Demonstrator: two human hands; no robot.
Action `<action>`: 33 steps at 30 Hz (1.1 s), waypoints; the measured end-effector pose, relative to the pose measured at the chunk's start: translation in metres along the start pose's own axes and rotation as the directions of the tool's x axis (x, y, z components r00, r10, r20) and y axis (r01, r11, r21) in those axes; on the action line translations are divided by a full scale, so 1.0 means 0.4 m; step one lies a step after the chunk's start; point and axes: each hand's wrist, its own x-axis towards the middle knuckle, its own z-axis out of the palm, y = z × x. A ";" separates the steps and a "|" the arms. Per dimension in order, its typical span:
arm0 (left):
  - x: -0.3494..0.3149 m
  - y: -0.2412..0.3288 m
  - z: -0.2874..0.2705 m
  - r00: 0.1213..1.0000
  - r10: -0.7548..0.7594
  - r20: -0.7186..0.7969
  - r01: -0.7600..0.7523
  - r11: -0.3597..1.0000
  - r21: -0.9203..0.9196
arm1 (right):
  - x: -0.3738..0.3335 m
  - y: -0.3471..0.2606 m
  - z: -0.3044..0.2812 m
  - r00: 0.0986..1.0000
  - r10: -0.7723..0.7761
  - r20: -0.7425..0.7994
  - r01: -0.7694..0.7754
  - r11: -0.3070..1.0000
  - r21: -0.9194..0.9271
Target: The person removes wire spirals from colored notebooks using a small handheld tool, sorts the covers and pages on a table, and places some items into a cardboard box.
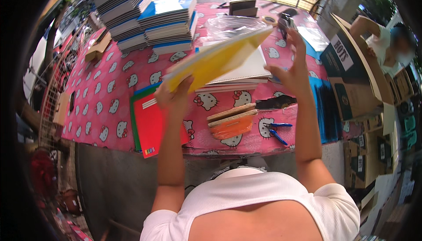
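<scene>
My left hand [173,94] grips the lower left end of a thin yellow-covered book [215,65], which is lifted and tilted up to the right. Off the book's far end, my right hand [291,72] is raised with fingers apart, holding nothing. Under the book lies a stack of white-covered books [250,69]. Red, green and blue covers [165,126] overlap below my left hand. Between my forearms are a wood-edged orange piece [232,122], blue-handled pliers [277,131] and a black strip [276,102].
Tall stacks of blue-and-white books [169,25] stand at the back left. Clear plastic film [228,26], a tape roll [269,21] and a tape dispenser [288,18] lie at the back. Cardboard boxes [347,83] and another person [387,43] are on the right.
</scene>
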 end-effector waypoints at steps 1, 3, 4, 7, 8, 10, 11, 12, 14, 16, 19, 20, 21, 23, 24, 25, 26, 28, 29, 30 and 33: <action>-0.010 0.038 -0.011 0.989 -0.140 -0.038 0.133 0.979 -0.155 | -0.073 0.037 -0.016 0.989 0.125 0.076 -0.124 0.992 -0.011; -0.034 0.096 -0.007 0.974 -0.215 0.076 0.225 0.956 -0.186 | -0.209 0.089 -0.012 0.843 0.453 0.289 -0.516 0.833 0.200; -0.051 0.113 -0.002 0.948 -0.275 0.160 0.304 0.932 -0.200 | -0.258 0.107 -0.007 0.687 0.564 0.458 -0.725 0.577 0.376; -0.100 0.138 0.013 0.947 -0.263 0.185 0.297 0.936 -0.191 | -0.331 0.143 -0.015 0.753 0.544 0.371 -0.653 0.685 0.322; -0.107 0.134 0.016 0.948 -0.256 0.188 0.291 0.938 -0.189 | -0.344 0.156 -0.009 0.756 0.543 0.364 -0.650 0.686 0.328; -0.137 0.114 0.021 0.907 -0.361 0.218 0.390 0.914 -0.108 | -0.371 0.162 -0.003 0.772 0.518 0.370 -0.633 0.566 0.528; -0.151 0.106 0.021 0.905 -0.363 0.222 0.392 0.914 -0.104 | -0.383 0.167 0.002 0.769 0.521 0.369 -0.635 0.563 0.529; -0.168 0.099 0.022 0.898 -0.395 0.191 0.424 0.895 -0.142 | -0.390 0.166 0.008 0.744 0.539 0.395 -0.665 0.544 0.512; -0.195 0.083 0.021 0.887 -0.434 0.161 0.458 0.871 -0.178 | -0.397 0.172 0.005 0.714 0.557 0.424 -0.698 0.519 0.493; -0.204 0.076 0.014 0.890 -0.445 0.102 0.455 0.845 -0.282 | -0.381 0.180 0.000 0.762 0.471 0.445 -0.631 0.695 0.345; -0.219 0.113 0.016 0.871 -0.487 0.064 0.489 0.845 -0.219 | -0.386 0.177 0.001 0.730 0.489 0.478 -0.680 0.588 0.438; -0.223 0.117 0.020 0.868 -0.493 0.058 0.493 0.843 -0.213 | -0.396 0.179 0.008 0.726 0.487 0.485 -0.684 0.582 0.440; -0.223 0.123 0.028 0.880 -0.472 0.053 0.472 0.854 -0.218 | -0.408 0.184 0.016 0.710 0.491 0.505 -0.702 0.548 0.454; -0.215 0.129 0.048 0.893 -0.447 0.048 0.445 0.867 -0.224 | -0.444 0.218 0.023 0.698 0.491 0.522 -0.716 0.517 0.470; -0.215 0.125 0.049 0.923 -0.383 0.040 0.384 0.913 -0.139 | -0.460 0.224 0.030 0.680 0.483 0.552 -0.724 0.561 0.401; -0.217 0.118 0.051 0.948 -0.316 0.040 0.318 0.947 -0.053 | -0.475 0.234 0.029 0.660 0.478 0.579 -0.726 0.603 0.330; -0.219 0.105 0.053 0.948 -0.317 0.040 0.319 0.947 -0.049 | -0.492 0.243 0.021 0.660 0.477 0.580 -0.727 0.600 0.333; -0.240 0.067 0.041 0.911 -0.412 -0.011 0.387 0.865 -0.319 | -0.474 0.196 0.017 0.444 0.610 0.656 -0.845 0.528 0.080; -0.257 0.055 0.052 0.910 -0.414 -0.022 0.387 0.867 -0.314 | -0.476 0.189 0.013 0.443 0.602 0.665 -0.844 0.530 0.083; -0.267 0.042 0.077 0.922 -0.361 -0.143 0.334 0.925 -0.181 | -0.471 0.194 0.003 0.515 0.570 0.641 -0.829 0.522 0.202; -0.284 -0.031 0.106 0.934 -0.286 -0.212 0.279 0.958 -0.063 | -0.440 0.230 0.022 0.661 0.428 0.616 -0.738 0.516 0.434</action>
